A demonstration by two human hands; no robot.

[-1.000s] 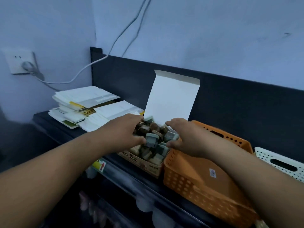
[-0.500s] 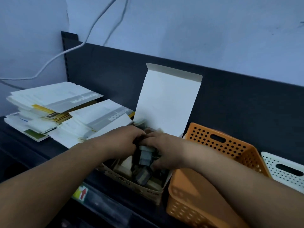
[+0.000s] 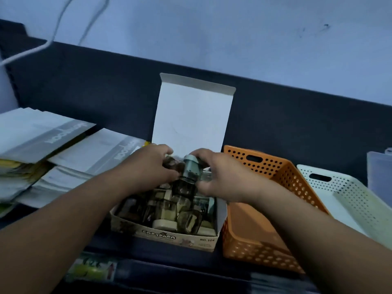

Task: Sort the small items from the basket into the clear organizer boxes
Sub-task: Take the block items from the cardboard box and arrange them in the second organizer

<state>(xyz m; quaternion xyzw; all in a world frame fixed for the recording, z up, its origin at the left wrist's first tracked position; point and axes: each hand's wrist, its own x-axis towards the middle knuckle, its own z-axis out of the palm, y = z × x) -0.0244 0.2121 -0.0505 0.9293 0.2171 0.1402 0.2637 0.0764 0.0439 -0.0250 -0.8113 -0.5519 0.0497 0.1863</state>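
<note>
An open cardboard box with its white lid standing up holds several small clear containers with cream and grey-green caps. My right hand grips one small container with a grey-green cap just above the box. My left hand curls round small brown items at the box's back. An orange perforated basket stands directly right of the box, its inside mostly hidden by my right forearm.
A white perforated basket sits right of the orange one, with a clear plastic box at the far right edge. Stacks of paper booklets lie to the left. A dark back panel runs behind everything, and white cables hang down the wall.
Both hands have risen out of the box's contents; the right hand now holds a grey-green-capped container up. The view has shifted right and closer, bringing the clear box into sight.
</note>
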